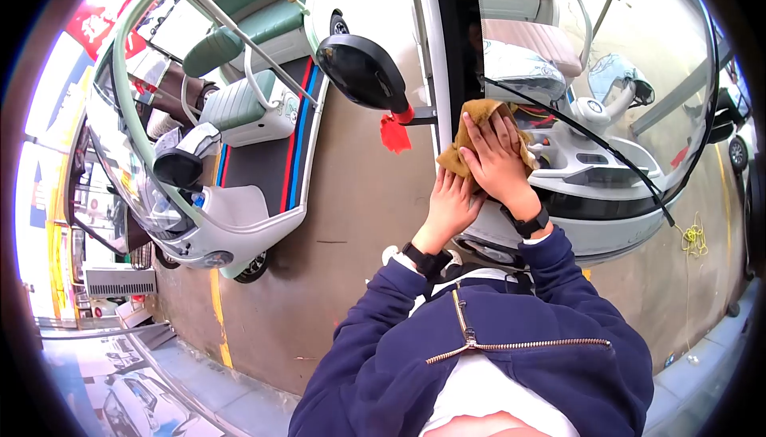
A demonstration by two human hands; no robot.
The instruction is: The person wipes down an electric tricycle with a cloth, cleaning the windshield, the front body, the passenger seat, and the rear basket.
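Observation:
A brown cloth [476, 112] lies bunched against the left edge of the white vehicle's windshield [678, 62]. My right hand [500, 159] is on top of it, with fingers over the fabric pressing it to the glass and frame. Just below and to the left, my left hand [452, 207] rests its extended fingers on the cloth's lower corner. Its thumb sits close to the right wrist. A black wiper [586, 130] crosses the glass right beside the cloth. A black mirror [361, 71] on a red-wrapped stem sticks out left of the frame pillar.
A second, pale green three-wheeled vehicle [263, 233] with green seats [239, 106] stands to the left. Bare brown floor [351, 197] separates the two. Yellow string [694, 237] lies on the right. Bottom left, a printed board [136, 389] shows cars.

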